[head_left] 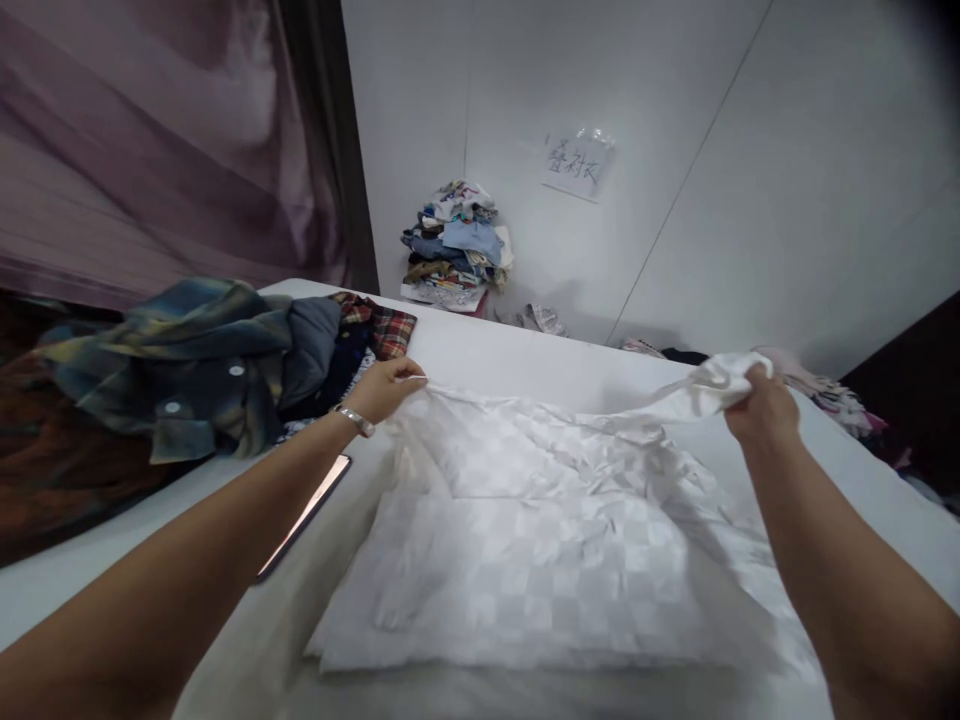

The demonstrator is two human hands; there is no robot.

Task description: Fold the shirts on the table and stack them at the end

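A: What's on the left?
B: The left hand (pixel 384 388) pinches the white garment's (pixel 540 530) far left edge.
A: And the garment?
B: It lies spread on the white table (pixel 495 355).
A: The right?
B: The right hand (pixel 761 405) seems closed around bunched fabric.

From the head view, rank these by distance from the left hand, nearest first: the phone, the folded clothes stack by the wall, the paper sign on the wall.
From the left hand, which pinches the white shirt:
1. Phone, on the table just below the wrist.
2. Folded clothes stack, against the wall at the table's far edge.
3. Paper sign, up on the wall, right of the stack.
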